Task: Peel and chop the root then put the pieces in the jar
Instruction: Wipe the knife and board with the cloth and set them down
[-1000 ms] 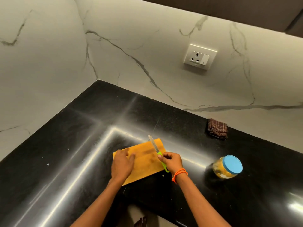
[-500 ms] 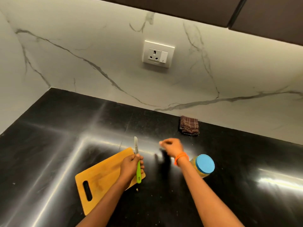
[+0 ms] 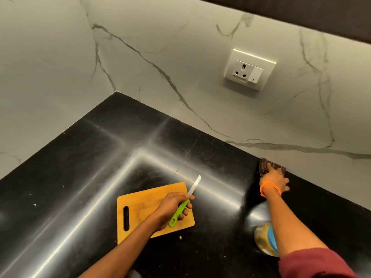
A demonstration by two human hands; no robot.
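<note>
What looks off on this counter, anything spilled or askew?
One small pale scrap lies on the black counter just off the cutting board's near edge, likely a stray piece. The jar looks tilted, half hidden by the right arm. The board sits skewed to the counter edges. Nothing damaged.

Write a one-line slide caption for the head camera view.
Left hand holds a green-handled knife over the wooden cutting board while the right hand reaches the brown cloth; the blue-lidded jar waits nearby.
</note>
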